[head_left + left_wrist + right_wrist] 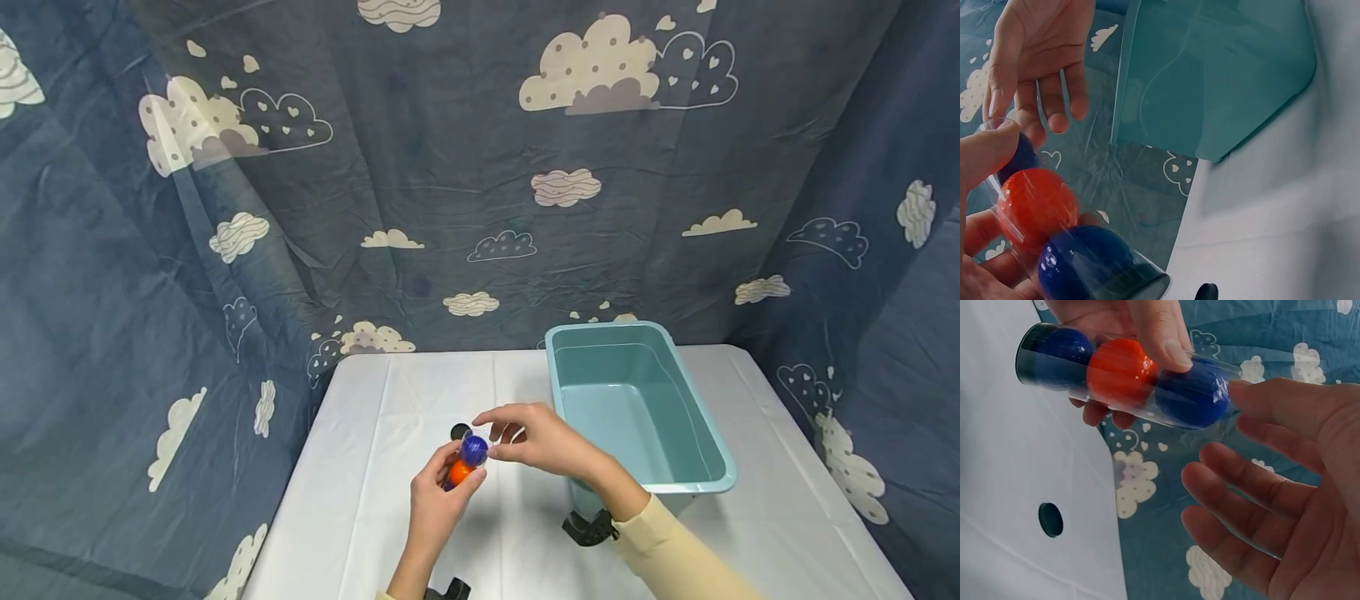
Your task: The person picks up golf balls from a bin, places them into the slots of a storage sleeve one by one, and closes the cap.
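My left hand (438, 502) grips a clear tube (1149, 414), its thumb along one side and the fingers curled behind. Inside sit an orange ball (1121, 374) in the middle, one blue ball (1192, 397) near the uncovered end and another blue ball (1063, 357) by the dark-capped end. At the uncovered end is my right hand (543, 437), thumb tip right at the rim and the other fingers loosely spread below. A small round black lid (1051, 519) lies on the white table just beyond the tube.
A teal plastic tub (678, 392) stands on the white table (390, 475), right of the tube, its inside showing no contents. Dark blue cloth (450, 167) with printed clouds hangs behind the table and along both sides.
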Tool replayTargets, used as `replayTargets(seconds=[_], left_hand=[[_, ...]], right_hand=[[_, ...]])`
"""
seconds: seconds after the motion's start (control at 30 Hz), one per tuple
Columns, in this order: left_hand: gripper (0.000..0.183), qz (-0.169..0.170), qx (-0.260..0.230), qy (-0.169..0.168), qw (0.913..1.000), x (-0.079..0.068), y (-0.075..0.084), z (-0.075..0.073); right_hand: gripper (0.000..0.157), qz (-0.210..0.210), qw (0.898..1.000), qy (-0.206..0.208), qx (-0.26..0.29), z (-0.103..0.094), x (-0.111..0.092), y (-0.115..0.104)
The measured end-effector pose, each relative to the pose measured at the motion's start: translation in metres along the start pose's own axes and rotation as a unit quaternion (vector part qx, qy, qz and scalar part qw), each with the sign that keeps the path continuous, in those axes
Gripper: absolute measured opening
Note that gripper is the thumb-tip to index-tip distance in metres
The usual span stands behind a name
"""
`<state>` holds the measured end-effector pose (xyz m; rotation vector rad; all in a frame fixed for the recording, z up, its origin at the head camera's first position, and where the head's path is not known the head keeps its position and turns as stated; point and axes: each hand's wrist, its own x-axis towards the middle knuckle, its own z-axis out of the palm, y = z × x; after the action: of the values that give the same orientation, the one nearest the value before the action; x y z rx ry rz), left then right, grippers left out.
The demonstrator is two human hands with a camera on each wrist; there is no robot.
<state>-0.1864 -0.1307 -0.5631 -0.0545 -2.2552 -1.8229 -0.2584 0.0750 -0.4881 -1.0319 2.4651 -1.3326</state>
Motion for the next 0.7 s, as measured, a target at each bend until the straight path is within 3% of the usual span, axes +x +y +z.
replayTargets(seconds=[0.3, 0.5, 0.7], left_hand=[[0.048, 0.006, 0.0, 0.016, 0.9999, -0.003, -0.003, -0.006], [0.047, 0.006, -0.011, 0.04, 0.9991, -0.005, -0.003, -0.013], [0.047, -0.014, 0.006, 0.074, 0.9972, -0.009, 0.0, -0.024]], right_hand=[[0.045, 0.008, 0.999, 0.026, 0.017, 0.02, -0.001, 0.001], [0.047, 0.031, 0.997, 0.073, 0.017, 0.031, 0.002, -0.001], [0.047, 0.051, 0.987, 0.138, -0.061, 0.053, 0.009, 0.005]])
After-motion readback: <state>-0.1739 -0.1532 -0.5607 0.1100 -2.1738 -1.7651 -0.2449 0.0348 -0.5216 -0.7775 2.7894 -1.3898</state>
